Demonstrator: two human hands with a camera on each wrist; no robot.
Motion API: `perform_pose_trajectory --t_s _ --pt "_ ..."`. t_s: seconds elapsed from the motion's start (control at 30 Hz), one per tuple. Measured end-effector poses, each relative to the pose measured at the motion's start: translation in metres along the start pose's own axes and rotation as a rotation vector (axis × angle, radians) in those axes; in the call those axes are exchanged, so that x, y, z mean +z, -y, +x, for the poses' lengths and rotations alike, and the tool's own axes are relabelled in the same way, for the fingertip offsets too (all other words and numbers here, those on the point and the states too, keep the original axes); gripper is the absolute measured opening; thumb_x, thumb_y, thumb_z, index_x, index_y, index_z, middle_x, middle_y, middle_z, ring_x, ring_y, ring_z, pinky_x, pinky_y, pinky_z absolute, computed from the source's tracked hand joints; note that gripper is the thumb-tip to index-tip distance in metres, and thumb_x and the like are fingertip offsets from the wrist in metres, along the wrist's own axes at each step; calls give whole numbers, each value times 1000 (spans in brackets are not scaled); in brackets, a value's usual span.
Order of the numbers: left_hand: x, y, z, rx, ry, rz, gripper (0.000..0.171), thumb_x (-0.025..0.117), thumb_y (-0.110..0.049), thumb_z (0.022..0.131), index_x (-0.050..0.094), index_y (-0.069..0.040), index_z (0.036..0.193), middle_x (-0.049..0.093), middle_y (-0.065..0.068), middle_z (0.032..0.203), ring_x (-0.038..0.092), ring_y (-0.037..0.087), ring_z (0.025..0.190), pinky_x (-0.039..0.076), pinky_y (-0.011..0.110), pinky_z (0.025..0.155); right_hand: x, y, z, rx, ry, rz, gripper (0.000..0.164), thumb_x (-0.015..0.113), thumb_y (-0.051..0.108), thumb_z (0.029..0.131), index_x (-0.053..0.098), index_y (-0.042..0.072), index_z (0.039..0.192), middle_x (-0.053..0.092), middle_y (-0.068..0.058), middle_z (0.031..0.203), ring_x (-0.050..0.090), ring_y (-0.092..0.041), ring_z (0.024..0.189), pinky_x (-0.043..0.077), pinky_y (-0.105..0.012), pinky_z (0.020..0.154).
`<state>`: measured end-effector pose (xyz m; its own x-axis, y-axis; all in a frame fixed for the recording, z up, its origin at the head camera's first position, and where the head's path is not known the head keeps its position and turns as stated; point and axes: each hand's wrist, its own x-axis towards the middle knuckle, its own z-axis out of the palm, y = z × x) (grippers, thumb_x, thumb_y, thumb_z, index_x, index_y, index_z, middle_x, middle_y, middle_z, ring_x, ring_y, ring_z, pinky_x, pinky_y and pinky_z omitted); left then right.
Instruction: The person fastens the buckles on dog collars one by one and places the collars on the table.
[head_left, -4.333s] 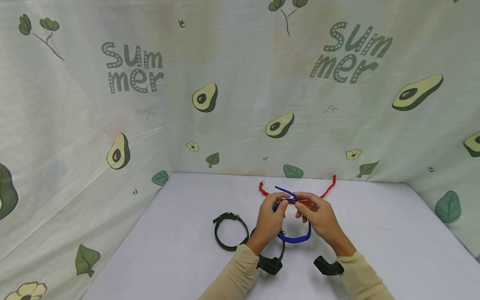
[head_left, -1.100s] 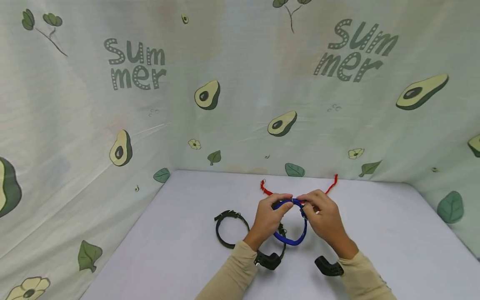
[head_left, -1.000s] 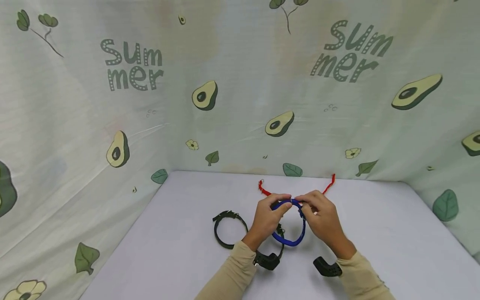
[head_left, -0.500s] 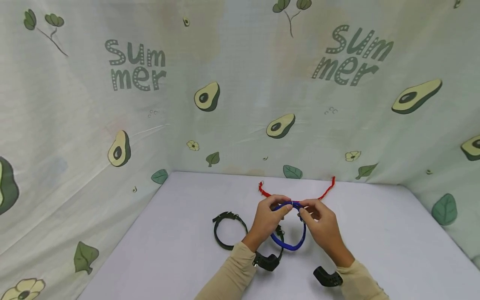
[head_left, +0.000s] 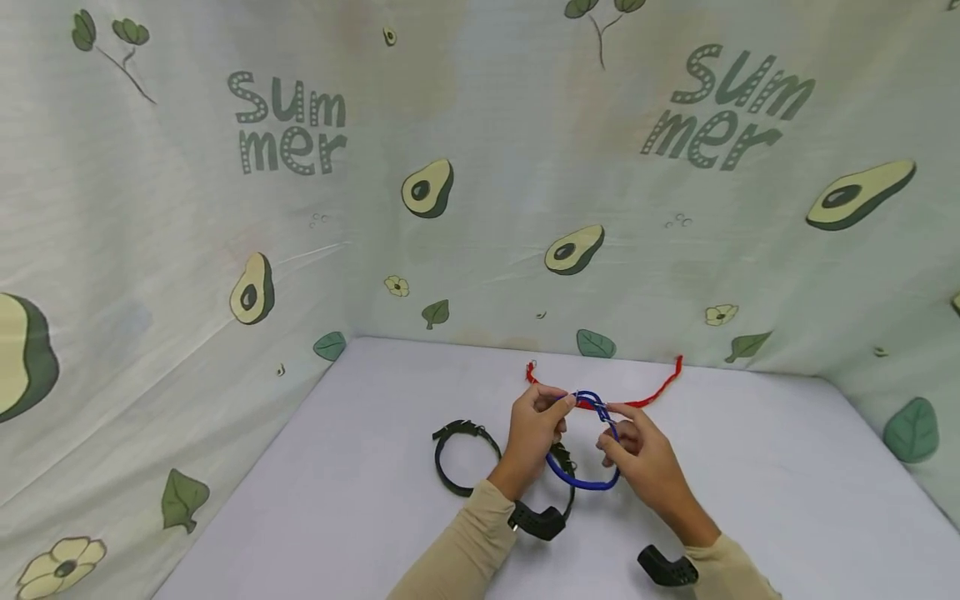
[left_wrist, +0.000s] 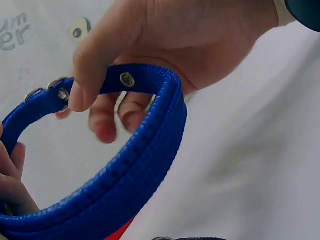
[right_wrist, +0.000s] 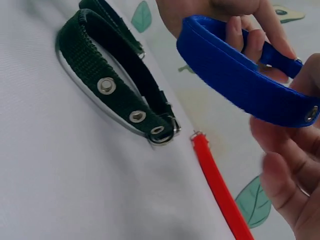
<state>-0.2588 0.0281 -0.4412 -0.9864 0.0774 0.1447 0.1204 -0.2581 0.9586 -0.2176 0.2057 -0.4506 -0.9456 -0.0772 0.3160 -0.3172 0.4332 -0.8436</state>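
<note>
A blue collar (head_left: 583,483) with metal eyelets and rings is held up as a closed loop between both hands. My left hand (head_left: 531,429) pinches its strap between thumb and fingers; in the left wrist view the thumb lies beside an eyelet (left_wrist: 127,79). My right hand (head_left: 645,458) holds the loop's right side near the metal buckle (head_left: 604,414), index finger above and thumb lower down. In the right wrist view the right fingers (right_wrist: 285,160) lie under the blue band. A dark green collar (head_left: 572,492) lies below, partly hidden by the left hand and wrist.
Another dark green collar (head_left: 440,467) lies looped on the white table (head_left: 360,500) at left. A red collar (head_left: 662,388) stretches across the back, partly behind the hands. Black wrist cameras sit under the left wrist (head_left: 542,523) and the right wrist (head_left: 667,568). Avocado-print cloth (head_left: 480,275) hangs behind.
The blue strap's loose end, sticking up to the left 4.3 seconds ago, now lies along the loop. Over the last half second my right hand has shifted down and right, uncovering the buckle.
</note>
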Motion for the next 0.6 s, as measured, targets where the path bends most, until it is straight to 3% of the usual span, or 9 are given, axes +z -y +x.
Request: perform_pose_trajectory --t_s 0.13,0.23,0.33,0.4,0.5,0.6 --pt "-2 1 3 -60 10 26 18 74 -19 93 65 -7 101 70 8 92 59 13 62 48 22 52 -3 -3 -1 47 -45 -59 34 63 22 101 53 6 130 69 -7 76 58 -17 59 47 -28 58" --pt "-1 0 3 -101 93 119 15 72 -17 94 63 -7 101 72 7 95 67 17 68 55 27 58 -13 -6 -1 75 -89 -131 25 61 23 102 56 7 121 68 0 71 52 -17 59 41 -28 57" --pt "-1 -2 1 -126 152 261 13 72 -17 94 62 -10 100 71 6 93 72 20 73 57 30 62 -21 -9 2 129 -75 -154 24 59 25 103 57 7 118 69 1 71 48 -19 63 36 -31 60" --pt "-1 -2 0 -134 172 351 12 73 -15 93 63 -12 99 69 4 90 72 24 76 57 31 64 -25 -12 4 166 -43 -152 27 58 27 103 57 5 120 70 0 72 47 -20 65 35 -31 61" --pt "-1 -1 -1 -132 185 476 12 75 -14 92 65 -15 99 67 -2 85 70 18 74 57 29 64 -30 -18 7 219 -10 -104 33 60 30 102 58 4 122 71 -3 75 49 -21 64 38 -30 57" --pt "0 2 -3 -133 186 532 12 75 -13 91 66 -15 99 66 -5 83 66 14 70 58 29 63 -34 -23 8 259 4 -59 36 63 32 100 60 3 122 72 -5 78 51 -22 60 39 -28 53"
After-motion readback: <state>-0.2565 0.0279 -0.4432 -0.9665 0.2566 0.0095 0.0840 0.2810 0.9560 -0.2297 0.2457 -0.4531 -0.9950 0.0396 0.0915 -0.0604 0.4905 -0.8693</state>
